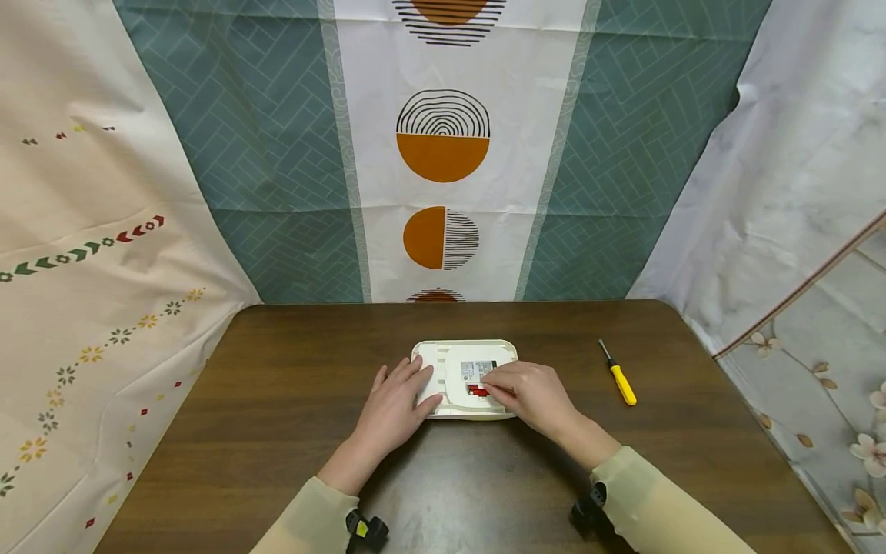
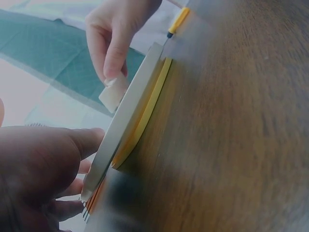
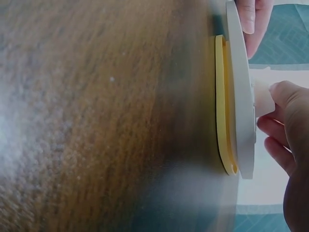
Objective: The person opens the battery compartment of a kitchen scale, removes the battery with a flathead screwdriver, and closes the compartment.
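From the head view, a white flat device is lying face down near the middle of the brown counter. The left hand is resting on its left end with fingers laid flat and straight. The right hand is sitting over the right half, its fingers curling down at a small red part beside a label. A yellow-handled screwdriver is lying apart to the right.

From the left wrist view, the device is showing edge-on with a yellow rim underneath; the left hand is pressing against its near end, while the right hand is pinching a small white piece on the device's upper face.

From the right wrist view, the right hand's fingers are gripping that white piece against the device, and the left hand's fingers are lying on the far end.
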Demonstrator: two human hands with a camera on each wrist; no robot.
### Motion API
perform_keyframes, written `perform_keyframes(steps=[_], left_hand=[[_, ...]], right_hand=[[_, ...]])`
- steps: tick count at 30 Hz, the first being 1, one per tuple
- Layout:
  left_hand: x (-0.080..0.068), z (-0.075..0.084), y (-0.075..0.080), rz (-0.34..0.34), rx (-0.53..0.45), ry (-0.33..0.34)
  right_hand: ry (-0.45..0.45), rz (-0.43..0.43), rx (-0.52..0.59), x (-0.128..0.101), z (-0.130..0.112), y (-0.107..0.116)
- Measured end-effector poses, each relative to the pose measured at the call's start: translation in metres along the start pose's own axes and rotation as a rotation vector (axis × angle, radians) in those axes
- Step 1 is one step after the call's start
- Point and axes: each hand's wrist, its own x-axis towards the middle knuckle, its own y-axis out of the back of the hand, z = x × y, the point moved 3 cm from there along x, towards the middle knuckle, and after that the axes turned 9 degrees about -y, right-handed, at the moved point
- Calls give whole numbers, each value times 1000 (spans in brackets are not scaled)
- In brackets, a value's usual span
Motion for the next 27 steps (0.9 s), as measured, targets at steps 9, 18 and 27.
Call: perform_keyframes(steps=[9, 18, 27], left_hand=[[0, 0, 0, 2, 1, -1], [0, -1, 0, 5, 1, -7], [-1, 0, 1, 6, 0, -7]], right_hand=[[16, 17, -3, 0, 0, 1], [26, 39, -15, -2, 1, 7], [-36, 15, -32, -3, 10, 18]])
